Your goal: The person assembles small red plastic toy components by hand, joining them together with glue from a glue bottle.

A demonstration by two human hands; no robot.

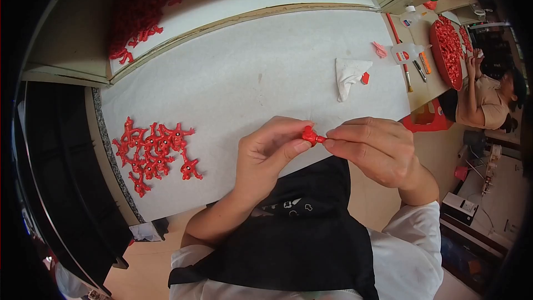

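— Head view puts the closest thing lowest: a black apron point(300, 233) over the lap, white sleeves either side. What are the hands doing above it?

— Both meet over the table's near edge. The left hand point(266, 155) and right hand point(377, 147) are each pinched shut on one small red piece point(311, 135), thumb and forefinger from either side, so it hangs between them clear of the table. Held up like that, I'd guess, to turn it and see it close.

— And on the table point(250, 78) itself?

— To the person's left, well apart from the hands, a cluster of red figures point(155, 153) with dark eye spots lies flat on the white cover, touching and overlapping. They sit within easy reach of the left hand, which looks deliberate.

— Farther out?

— A crumpled white cloth point(350, 75) with a red bit just beside it, past the right hand. Beyond that, a pink scrap, a white bottle point(404, 53) and some pens on the next bench, beside a tray point(447, 50) heaped with red pieces where a co-worker point(488, 97) sits. At the far edge, more red heaps point(144, 5) on a raised shelf.
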